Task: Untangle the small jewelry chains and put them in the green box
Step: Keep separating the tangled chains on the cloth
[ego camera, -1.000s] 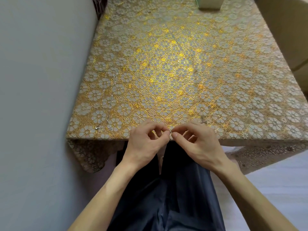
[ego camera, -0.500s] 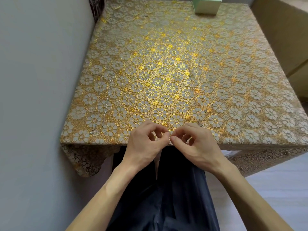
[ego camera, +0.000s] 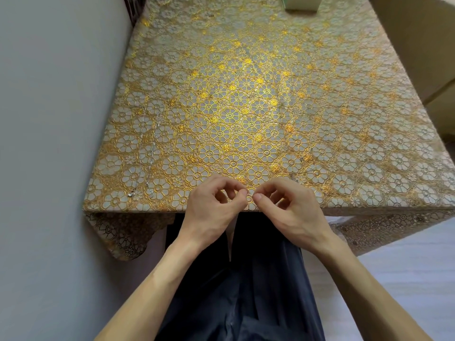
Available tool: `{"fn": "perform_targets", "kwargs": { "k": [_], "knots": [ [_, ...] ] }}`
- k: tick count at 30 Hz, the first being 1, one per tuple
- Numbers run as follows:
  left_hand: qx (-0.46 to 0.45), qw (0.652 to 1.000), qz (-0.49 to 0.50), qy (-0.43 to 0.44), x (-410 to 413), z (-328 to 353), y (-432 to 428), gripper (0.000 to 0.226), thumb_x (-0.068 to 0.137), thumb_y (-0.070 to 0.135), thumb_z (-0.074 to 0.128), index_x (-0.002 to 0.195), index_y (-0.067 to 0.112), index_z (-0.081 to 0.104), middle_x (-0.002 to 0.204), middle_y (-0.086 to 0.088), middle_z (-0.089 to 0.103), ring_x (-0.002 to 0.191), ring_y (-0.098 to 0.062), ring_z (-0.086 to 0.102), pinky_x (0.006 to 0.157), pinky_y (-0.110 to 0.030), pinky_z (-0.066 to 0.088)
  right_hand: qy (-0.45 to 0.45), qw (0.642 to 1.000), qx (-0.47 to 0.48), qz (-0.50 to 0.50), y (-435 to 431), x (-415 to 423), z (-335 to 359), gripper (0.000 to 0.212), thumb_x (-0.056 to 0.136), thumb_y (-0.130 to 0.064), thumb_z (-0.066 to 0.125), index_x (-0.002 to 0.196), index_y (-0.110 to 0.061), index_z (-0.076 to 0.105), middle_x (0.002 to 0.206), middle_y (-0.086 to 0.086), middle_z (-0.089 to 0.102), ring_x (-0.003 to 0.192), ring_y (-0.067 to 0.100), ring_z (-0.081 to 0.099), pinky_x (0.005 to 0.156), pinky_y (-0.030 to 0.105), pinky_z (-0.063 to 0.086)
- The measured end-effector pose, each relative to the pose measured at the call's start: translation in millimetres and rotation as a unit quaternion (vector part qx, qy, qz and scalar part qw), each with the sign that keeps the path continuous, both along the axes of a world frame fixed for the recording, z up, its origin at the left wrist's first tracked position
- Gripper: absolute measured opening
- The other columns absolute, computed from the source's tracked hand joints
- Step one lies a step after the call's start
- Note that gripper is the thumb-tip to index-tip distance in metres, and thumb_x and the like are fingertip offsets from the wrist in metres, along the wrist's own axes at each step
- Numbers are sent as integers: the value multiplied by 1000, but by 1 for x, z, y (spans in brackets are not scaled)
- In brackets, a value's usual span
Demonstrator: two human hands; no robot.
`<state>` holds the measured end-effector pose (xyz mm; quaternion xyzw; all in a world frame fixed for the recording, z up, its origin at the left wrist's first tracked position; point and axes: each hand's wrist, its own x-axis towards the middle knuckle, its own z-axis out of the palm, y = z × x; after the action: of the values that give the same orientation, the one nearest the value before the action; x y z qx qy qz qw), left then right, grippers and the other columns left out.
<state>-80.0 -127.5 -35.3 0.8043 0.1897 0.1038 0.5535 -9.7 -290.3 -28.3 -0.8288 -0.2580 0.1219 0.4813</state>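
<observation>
At near edge of table, your left hand and right hand each pinch thumb to forefinger, tips nearly meeting, on fine chain trailing right; held stretch too thin to see. Loose by wall: second chain. Far across: green box. Risk: you tug apart hard, knot likely tightens; you slacken pinch, chain may slide off into lap.

one cam only, head-worn, wide-angle | we're looking forward and steeply down across the worktop | its near edge sits close under us, our lap below it | far end reaches the top border, green box cropped there | wall fills our left side, floor bottom right
</observation>
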Motion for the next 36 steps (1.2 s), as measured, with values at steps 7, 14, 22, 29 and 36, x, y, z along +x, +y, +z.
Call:
{"fn": "perform_targets", "kwargs": {
  "k": [7, 14, 22, 29, 36],
  "knots": [
    [-37, 999, 5, 0, 0, -2, 1, 5, 77, 34, 73, 76, 29, 73, 73, 19, 61, 59, -3, 49, 59, -12, 39, -21, 999, 21, -45, 1, -3, 0, 7, 87, -17, 77, 89, -23, 73, 86, -12, 70, 68, 13, 65, 59, 15, 45],
    [-51, 999, -5, -5, 0, -4, 2, 13, 72, 46, 70, 75, 33, 72, 73, 18, 61, 59, -2, 48, 58, -12, 39, -66, 996, 14, -51, 2, -8, -1, 7, 85, -18, 79, 87, -22, 75, 84, -13, 68, 65, 10, 64, 58, 10, 42],
    [-57, 998, -3, -3, 0, -2, 2, 3, 77, 35, 71, 75, 32, 72, 74, 12, 63, 59, -2, 48, 58, -12, 39, -78, 996, 14, -48, 8, -9, 0, 5, 85, -14, 78, 83, -17, 75, 81, -13, 66, 65, 10, 63, 55, 10, 42],
    [-31, 999, -12, -6, 0, -3, 2, 4, 77, 35, 70, 76, 31, 73, 80, 10, 65, 62, -3, 50, 59, -12, 40, -75, 996, 9, -49, 11, -8, -1, 6, 84, -12, 78, 81, -14, 73, 78, -17, 63, 66, 4, 61, 55, 8, 41],
    [11, 999, -28, -13, 2, -3, 4, 8, 78, 30, 75, 76, 36, 70, 75, 17, 62, 63, -5, 53, 59, -12, 40, -40, 998, 4, -45, 12, -4, -3, 4, 82, -19, 72, 78, -17, 71, 74, -13, 64, 70, 10, 62, 58, 8, 40]
  ]
}}
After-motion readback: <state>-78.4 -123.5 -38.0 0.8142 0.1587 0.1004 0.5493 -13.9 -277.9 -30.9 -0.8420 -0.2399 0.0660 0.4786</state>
